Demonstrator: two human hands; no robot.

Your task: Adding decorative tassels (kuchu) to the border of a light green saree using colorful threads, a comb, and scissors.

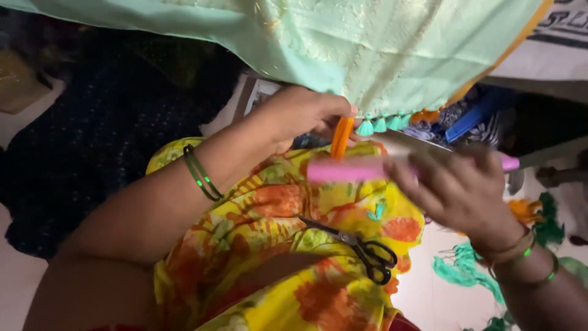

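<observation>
Fingers of the left hand [300,116] pinch an orange tassel [341,137] that hangs from the lower edge of a pale green cloth [367,49], thumb and fingertips closed on its top right at the hem — the tassel points down toward the lap. Beside it along the same hem runs a row of small teal tassels [383,125], just to the right of the orange one. The right hand [459,190] is clenched around a pink comb [361,168], held level under the orange tassel so that its left end reaches just below the tassel's tip; the comb's far end pokes out past the knuckles on the right, and the whole hand is blurred. Green bangles [202,175] ring the left wrist, and more bangles sit on the right wrist. On the lap lies a yellow floral garment [269,245] with orange blooms, and black scissors [361,248] rest on it, blades shut — well below both hands. Loose teal and orange thread [456,270] lies on the pale floor at the right
</observation>
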